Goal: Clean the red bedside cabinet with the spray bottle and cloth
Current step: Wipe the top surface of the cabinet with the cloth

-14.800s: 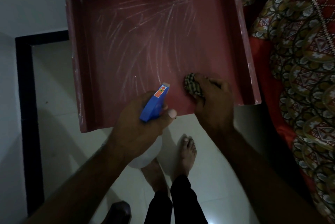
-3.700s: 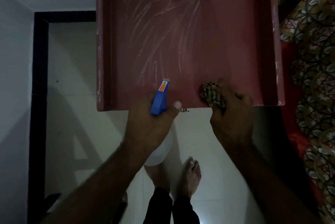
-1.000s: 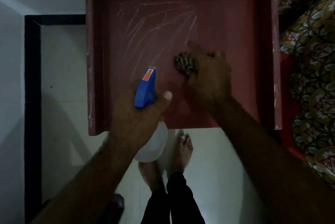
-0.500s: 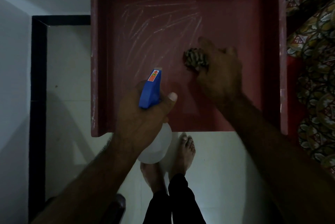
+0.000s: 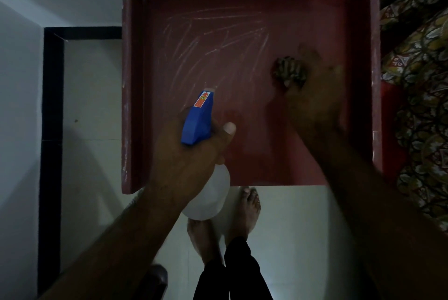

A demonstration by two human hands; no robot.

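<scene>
Now left hand (image 5: 184, 161) grips spray bottle (image 5: 197, 120) over cabinet (image 5: 127, 81) front; right hand (image 5: 312, 96) grips cloth (image 5: 288, 73) near right rim.

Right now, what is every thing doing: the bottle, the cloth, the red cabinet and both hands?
bottle: gripped, nozzle aimed over the cabinet top.
cloth: bunched up, pressed on the cabinet top.
cabinet: pale streaks across the left of its top, right part plain.
left hand: grips the bottle.
right hand: holds the cloth, a bit blurred.
</scene>
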